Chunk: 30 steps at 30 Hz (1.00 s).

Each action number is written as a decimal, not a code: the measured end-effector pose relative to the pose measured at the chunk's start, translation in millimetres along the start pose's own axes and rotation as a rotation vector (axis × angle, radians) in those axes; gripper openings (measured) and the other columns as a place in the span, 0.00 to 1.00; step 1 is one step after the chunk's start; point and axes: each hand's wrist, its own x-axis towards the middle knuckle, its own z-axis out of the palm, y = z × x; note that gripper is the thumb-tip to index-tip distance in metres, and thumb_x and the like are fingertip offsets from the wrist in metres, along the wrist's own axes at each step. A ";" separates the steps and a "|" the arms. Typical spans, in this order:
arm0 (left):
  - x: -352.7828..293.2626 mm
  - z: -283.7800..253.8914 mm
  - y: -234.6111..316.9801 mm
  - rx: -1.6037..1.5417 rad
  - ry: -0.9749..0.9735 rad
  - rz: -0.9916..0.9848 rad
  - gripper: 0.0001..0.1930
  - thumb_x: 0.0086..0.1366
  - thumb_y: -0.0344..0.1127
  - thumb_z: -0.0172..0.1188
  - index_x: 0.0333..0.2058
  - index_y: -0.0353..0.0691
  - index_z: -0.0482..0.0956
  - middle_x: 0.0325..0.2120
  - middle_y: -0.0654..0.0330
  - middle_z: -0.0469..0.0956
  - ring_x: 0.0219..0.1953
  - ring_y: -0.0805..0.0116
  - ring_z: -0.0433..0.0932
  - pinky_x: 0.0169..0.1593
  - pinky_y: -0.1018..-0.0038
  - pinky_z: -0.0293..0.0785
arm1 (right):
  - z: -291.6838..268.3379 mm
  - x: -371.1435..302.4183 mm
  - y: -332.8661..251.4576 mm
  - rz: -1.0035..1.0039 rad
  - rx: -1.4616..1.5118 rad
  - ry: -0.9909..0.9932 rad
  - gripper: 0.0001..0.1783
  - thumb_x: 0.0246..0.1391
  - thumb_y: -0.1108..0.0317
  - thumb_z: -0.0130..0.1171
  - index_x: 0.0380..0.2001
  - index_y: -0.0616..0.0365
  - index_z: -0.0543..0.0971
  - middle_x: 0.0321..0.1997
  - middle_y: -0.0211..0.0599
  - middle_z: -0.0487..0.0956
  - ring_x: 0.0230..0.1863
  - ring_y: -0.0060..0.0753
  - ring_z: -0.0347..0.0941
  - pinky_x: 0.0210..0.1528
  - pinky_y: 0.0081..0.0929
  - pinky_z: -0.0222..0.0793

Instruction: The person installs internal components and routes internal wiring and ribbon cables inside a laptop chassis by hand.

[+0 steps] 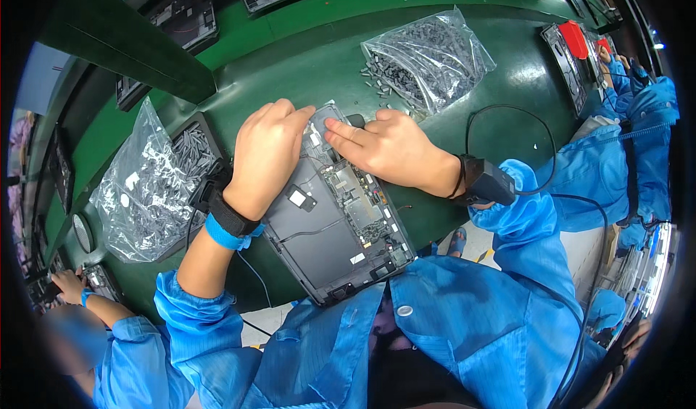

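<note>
At the near side of the green counter (290,83), an opened laptop casing (319,257) lies slanted, its bare circuit board (359,202) toward the right. Both hands meet over its far end, most of the casing stretching nearer than they do. The left hand (270,151) bends over the far left edge, fingers bunched narrow; whether they pinch anything I cannot tell. The right hand (399,148) lays two extended fingers on the far end, its grip otherwise hidden. Clear bags of small dark pieces sit left (141,199) and far right (442,61).
</note>
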 end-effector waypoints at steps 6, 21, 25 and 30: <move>-0.8 1.6 1.0 -0.004 -0.031 -0.015 0.09 0.58 0.26 0.60 0.38 0.35 0.83 0.25 0.54 0.74 0.31 0.54 0.75 0.37 0.63 0.71 | -7.5 9.8 -7.6 0.024 -0.037 -0.228 0.18 0.45 0.70 0.56 0.40 0.66 0.81 0.49 0.51 0.81 0.20 0.27 0.78 0.24 0.26 0.70; -137.2 -41.2 77.2 -0.918 0.151 -0.737 0.33 0.65 0.22 0.51 0.68 0.35 0.52 0.65 0.52 0.59 0.64 0.59 0.62 0.66 0.63 0.56 | -12.7 -65.6 -49.3 0.925 1.122 0.158 0.31 0.60 0.75 0.52 0.67 0.60 0.61 0.70 0.49 0.63 0.65 0.43 0.65 0.65 0.34 0.60; -165.3 -50.3 108.8 -1.438 0.111 -1.169 0.29 0.70 0.30 0.51 0.67 0.35 0.54 0.63 0.54 0.63 0.58 0.68 0.68 0.59 0.72 0.65 | 0.8 -84.0 -107.8 1.004 1.526 0.377 0.38 0.62 0.76 0.50 0.71 0.66 0.47 0.75 0.45 0.52 0.75 0.38 0.47 0.73 0.33 0.42; -169.6 -27.3 78.6 -1.326 -0.112 -1.014 0.22 0.72 0.30 0.49 0.62 0.33 0.61 0.55 0.56 0.73 0.55 0.68 0.72 0.61 0.71 0.64 | -5.7 -67.2 -92.5 1.024 1.517 0.327 0.36 0.63 0.74 0.52 0.70 0.68 0.49 0.73 0.47 0.55 0.72 0.38 0.54 0.70 0.33 0.52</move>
